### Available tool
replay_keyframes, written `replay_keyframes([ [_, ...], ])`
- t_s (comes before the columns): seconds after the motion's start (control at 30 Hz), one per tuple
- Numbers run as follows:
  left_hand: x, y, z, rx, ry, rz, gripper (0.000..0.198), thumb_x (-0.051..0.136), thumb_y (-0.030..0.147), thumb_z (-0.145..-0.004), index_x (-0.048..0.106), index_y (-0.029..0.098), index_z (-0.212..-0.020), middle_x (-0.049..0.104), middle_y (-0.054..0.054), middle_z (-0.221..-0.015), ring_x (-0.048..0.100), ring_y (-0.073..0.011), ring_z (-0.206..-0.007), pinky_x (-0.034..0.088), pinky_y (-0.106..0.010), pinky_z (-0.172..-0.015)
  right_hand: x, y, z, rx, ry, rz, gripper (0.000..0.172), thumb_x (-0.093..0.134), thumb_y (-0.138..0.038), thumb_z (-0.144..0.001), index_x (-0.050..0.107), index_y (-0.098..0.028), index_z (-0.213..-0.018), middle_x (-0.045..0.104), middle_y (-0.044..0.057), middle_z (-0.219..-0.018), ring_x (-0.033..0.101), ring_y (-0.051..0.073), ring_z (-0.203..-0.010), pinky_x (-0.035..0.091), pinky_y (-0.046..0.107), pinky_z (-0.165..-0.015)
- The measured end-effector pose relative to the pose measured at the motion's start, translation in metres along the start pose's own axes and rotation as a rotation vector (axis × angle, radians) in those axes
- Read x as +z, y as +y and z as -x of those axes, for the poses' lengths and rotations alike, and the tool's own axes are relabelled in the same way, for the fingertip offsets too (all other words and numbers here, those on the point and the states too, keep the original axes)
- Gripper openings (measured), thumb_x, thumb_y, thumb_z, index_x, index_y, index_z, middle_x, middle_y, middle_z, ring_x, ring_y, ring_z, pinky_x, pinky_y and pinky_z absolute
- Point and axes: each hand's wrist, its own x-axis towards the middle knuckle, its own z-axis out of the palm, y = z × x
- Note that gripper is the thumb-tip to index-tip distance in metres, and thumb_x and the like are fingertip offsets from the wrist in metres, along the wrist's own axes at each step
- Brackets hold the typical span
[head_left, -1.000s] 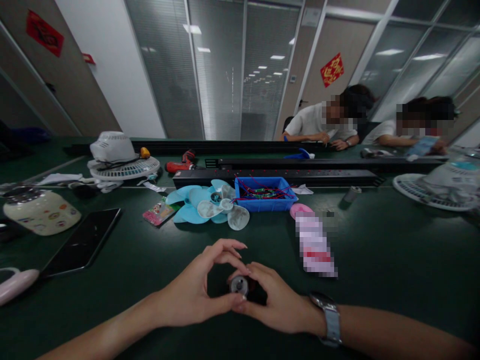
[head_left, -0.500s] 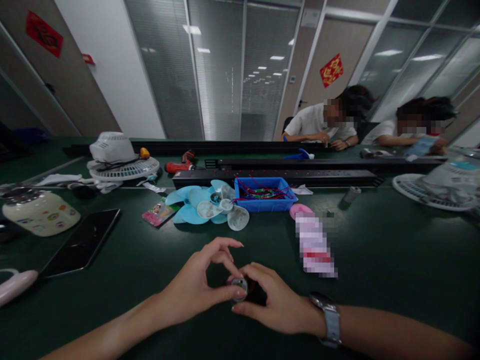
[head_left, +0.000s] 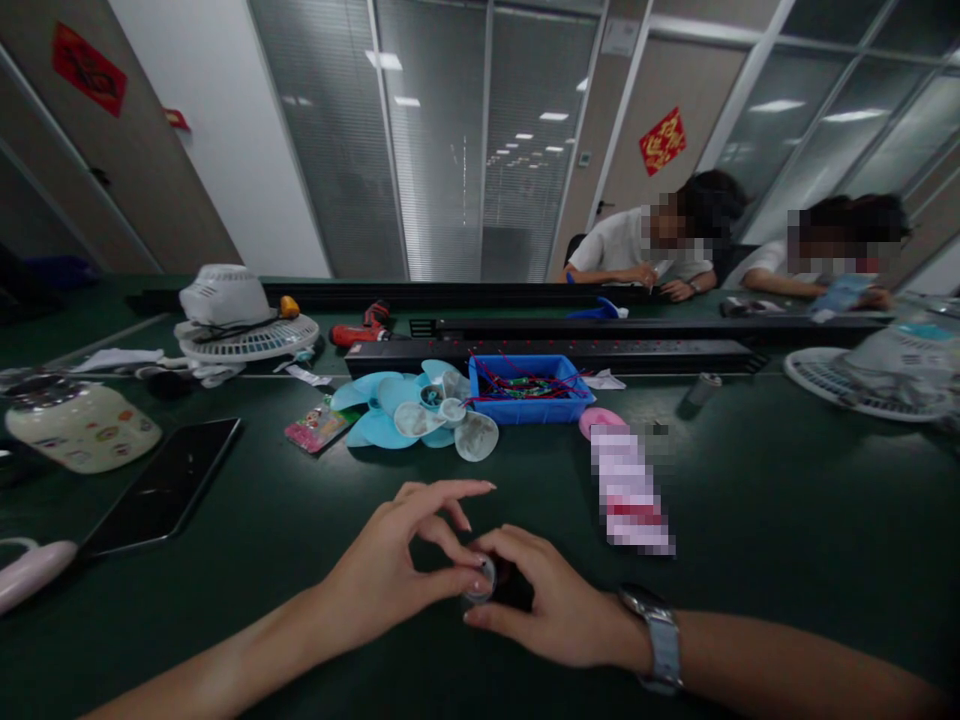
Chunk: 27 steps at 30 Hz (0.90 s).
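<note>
Close to me, a small silver metal cylinder with a dark spot at the centre of its end sits between both hands. My left hand comes from the left, its thumb and a fingertip pinched together over the cylinder's end while the upper fingers stretch out. Curled around the cylinder's right side is my right hand, with a watch on the wrist; these fingers and the shadow inside them hide much of the cylinder. Beyond the hands lie light-blue and greyish fan blades and a blue bin of wires.
A pixelated pink-and-white item lies right of centre, and a metal cylinder stands farther off. Left are a black tablet and a cream appliance. Black rails cross behind; two people sit opposite.
My left fingers have shifted: one fingertip has come down nearer the thumb over the cylinder's end, and the upper fingers reach out straighter. My right hand stays in place.
</note>
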Motion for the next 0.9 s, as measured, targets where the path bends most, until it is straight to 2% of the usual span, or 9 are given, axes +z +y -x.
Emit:
replay_keyframes([
  [0.1,-0.002,0.001,-0.001,0.008,0.006,-0.022,0.068,0.078,0.034,-0.078,0.047,0.029,-0.138,0.077,0.002,-0.072,0.066,-0.0258,-0.101,0.043,-0.04,-0.089,-0.001,0.0,0.0,-0.004,-0.005,-0.013,0.034,0.07,-0.042,-0.084,0.058,-0.021,-0.107,0.06,0.002,-0.096,0.055,0.017,-0.085,0.044,0.03,-0.075],
  [0.33,-0.003,0.006,0.002,0.019,-0.072,0.119,0.079,0.071,0.021,-0.082,0.028,0.027,-0.148,0.077,-0.002,-0.096,0.057,-0.0254,-0.122,0.036,-0.046,-0.106,-0.001,-0.002,0.0,0.031,-0.004,-0.004,0.034,0.072,-0.042,-0.082,0.059,-0.02,-0.105,0.061,0.003,-0.097,0.056,0.017,-0.085,0.045,0.031,-0.075],
  [0.43,0.001,0.004,0.0,-0.017,-0.03,0.141,0.083,0.077,0.025,-0.078,0.03,0.026,-0.145,0.076,-0.001,-0.092,0.06,-0.0248,-0.114,0.036,-0.046,-0.104,-0.001,-0.003,0.0,0.045,-0.004,0.006,0.033,0.071,-0.043,-0.083,0.059,-0.019,-0.103,0.06,0.003,-0.094,0.055,0.017,-0.082,0.045,0.031,-0.073],
  [0.57,0.004,0.004,-0.001,-0.06,-0.014,0.179,0.073,0.075,0.025,-0.081,0.034,0.025,-0.141,0.075,0.002,-0.077,0.063,-0.0221,-0.101,0.042,-0.041,-0.097,-0.002,-0.003,0.0,0.042,-0.012,-0.018,0.033,0.072,-0.04,-0.082,0.059,-0.02,-0.105,0.061,0.003,-0.095,0.056,0.017,-0.084,0.045,0.031,-0.075],
  [0.7,0.003,0.01,0.002,-0.01,-0.084,0.235,0.068,0.064,0.018,-0.087,0.028,0.024,-0.145,0.076,-0.003,-0.094,0.061,-0.0222,-0.113,0.039,-0.042,-0.103,0.0,-0.001,0.0,0.008,0.002,-0.027,0.032,0.072,-0.039,-0.083,0.06,-0.02,-0.105,0.063,0.004,-0.103,0.058,0.019,-0.091,0.046,0.032,-0.079],
  [0.77,0.003,0.01,0.002,0.013,-0.08,0.22,0.07,0.064,0.016,-0.086,0.028,0.024,-0.145,0.074,-0.004,-0.103,0.057,-0.0229,-0.118,0.037,-0.043,-0.106,0.0,-0.001,0.0,0.015,0.003,-0.022,0.034,0.072,-0.04,-0.082,0.06,-0.019,-0.107,0.062,0.005,-0.103,0.058,0.019,-0.091,0.046,0.032,-0.079],
  [0.83,0.004,0.007,0.001,0.008,-0.036,0.191,0.072,0.07,0.019,-0.083,0.031,0.025,-0.142,0.073,-0.003,-0.101,0.061,-0.0229,-0.111,0.037,-0.044,-0.105,0.0,-0.002,0.0,0.025,-0.003,-0.019,0.034,0.072,-0.04,-0.083,0.06,-0.02,-0.108,0.062,0.004,-0.099,0.058,0.019,-0.088,0.046,0.032,-0.078],
  [0.9,0.004,0.003,-0.001,-0.014,0.006,0.159,0.074,0.075,0.024,-0.08,0.033,0.025,-0.14,0.073,0.0,-0.089,0.064,-0.022,-0.099,0.039,-0.043,-0.101,-0.001,-0.003,-0.001,0.019,-0.011,-0.02,0.033,0.072,-0.039,-0.083,0.059,-0.02,-0.107,0.061,0.003,-0.096,0.057,0.018,-0.086,0.045,0.031,-0.077],
])
